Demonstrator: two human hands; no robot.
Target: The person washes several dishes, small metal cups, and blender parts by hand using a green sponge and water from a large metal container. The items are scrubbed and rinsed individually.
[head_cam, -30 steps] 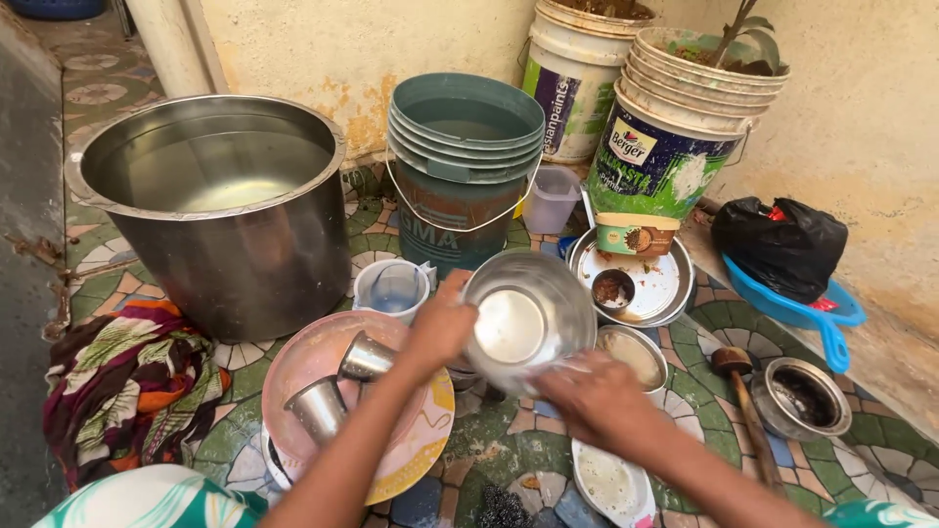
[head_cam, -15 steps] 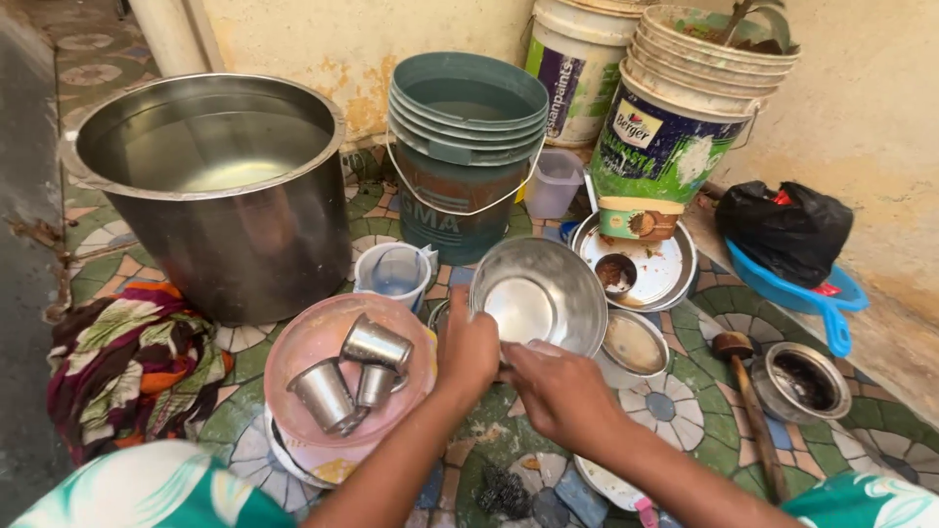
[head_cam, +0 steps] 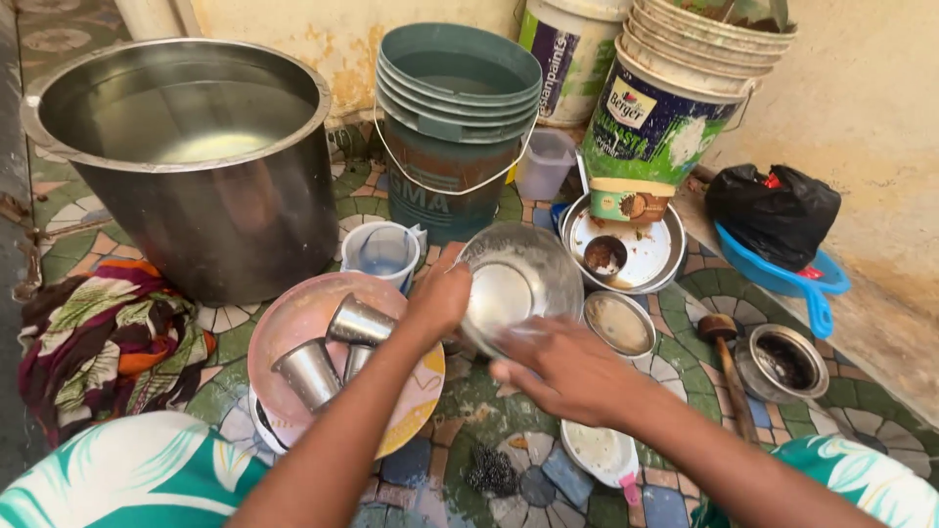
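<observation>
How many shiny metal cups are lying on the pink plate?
3. One steel cup lies nearest the left hand, one at the front left, one between them. More may hide under the arm.

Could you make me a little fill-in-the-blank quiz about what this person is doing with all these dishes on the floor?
1. The left hand grips the rim of a steel ____, while the right hand rubs inside it.
2. The three steel tumblers lie on a ____ plate.
3. The big steel pot at the left holds ____.
4. The stacked buckets behind the small plastic jug are ____ in colour.

Missing words: bowl; pink; water; green
</observation>
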